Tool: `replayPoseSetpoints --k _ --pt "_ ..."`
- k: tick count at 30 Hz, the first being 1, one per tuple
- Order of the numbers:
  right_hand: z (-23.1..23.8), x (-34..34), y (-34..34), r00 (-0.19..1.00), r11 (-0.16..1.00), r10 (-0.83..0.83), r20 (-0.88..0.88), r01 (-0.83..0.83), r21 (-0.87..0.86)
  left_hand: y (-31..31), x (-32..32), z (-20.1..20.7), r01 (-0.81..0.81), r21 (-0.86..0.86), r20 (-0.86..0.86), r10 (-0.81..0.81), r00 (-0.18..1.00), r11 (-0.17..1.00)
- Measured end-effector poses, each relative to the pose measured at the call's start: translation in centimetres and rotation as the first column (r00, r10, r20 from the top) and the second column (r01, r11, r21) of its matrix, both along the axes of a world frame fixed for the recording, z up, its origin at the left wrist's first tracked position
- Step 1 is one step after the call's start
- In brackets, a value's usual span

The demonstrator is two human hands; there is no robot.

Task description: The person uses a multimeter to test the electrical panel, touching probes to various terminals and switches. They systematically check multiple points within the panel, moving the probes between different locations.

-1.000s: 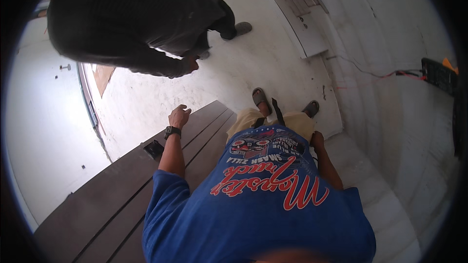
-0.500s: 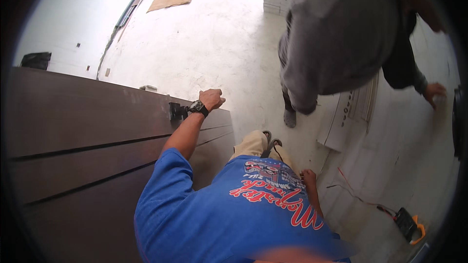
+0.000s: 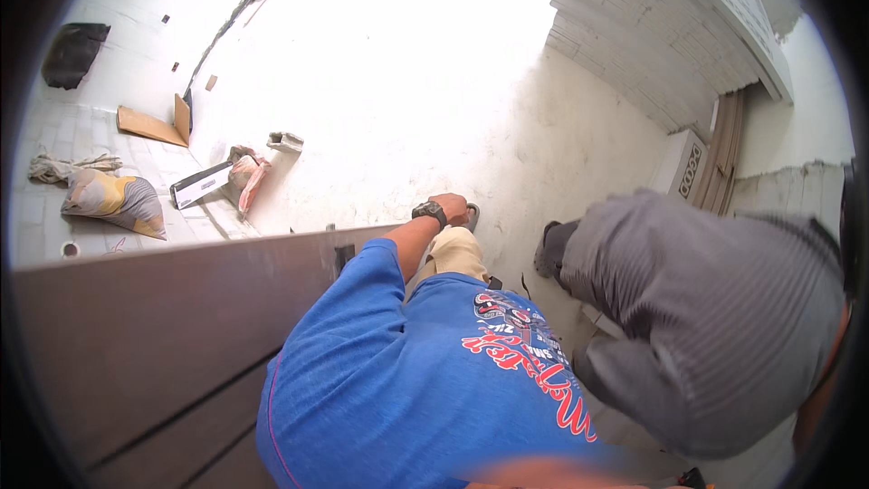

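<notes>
My left hand (image 3: 448, 208), with a dark watch on its wrist, is above my left knee and sandal, just past the end of the brown grooved panel (image 3: 181, 299). Its back faces up, and the fingers bend down out of sight, so I cannot see whether they hold anything. Beside my left forearm, a small black fitting (image 3: 342, 258) sits at the panel's upper edge. Out of sight is my right hand, on the far side of my blue shirt.
Close on my right a co-worker in grey (image 3: 706, 317) bends low. Stacked pale boards (image 3: 634, 50) stand beyond, near brown strips (image 3: 727, 140). Behind the panel lie a sack (image 3: 113, 204), folded cardboard (image 3: 152, 126), a white box (image 3: 201, 184) and a grey block (image 3: 285, 141).
My left hand has drawn back from beyond the panel's edge toward my knee. The co-worker has come lower and nearer on my right. The view has shifted, and my right hand has gone from it.
</notes>
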State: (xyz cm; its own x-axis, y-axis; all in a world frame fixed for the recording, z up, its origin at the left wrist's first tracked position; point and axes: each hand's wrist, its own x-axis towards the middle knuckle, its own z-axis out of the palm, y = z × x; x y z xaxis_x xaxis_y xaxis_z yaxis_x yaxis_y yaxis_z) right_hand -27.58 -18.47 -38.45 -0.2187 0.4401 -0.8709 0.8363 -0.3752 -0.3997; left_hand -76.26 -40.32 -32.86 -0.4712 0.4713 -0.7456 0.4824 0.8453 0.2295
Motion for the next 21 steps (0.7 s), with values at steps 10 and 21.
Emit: replayPoseSetpoints --k 10,21 --pt "3.9 -33.9 10.4 0.955 0.968 0.192 -0.225 -0.147 0.201 -5.6 -9.3 -8.3 -0.224 0.006 0.235 0.217 0.948 0.975" --pt "2.3 -37.4 8.8 0.963 0.963 0.266 0.043 -0.268 0.025 -10.3 -13.7 -10.9 -0.701 0.105 0.477 0.583 0.658 0.705"
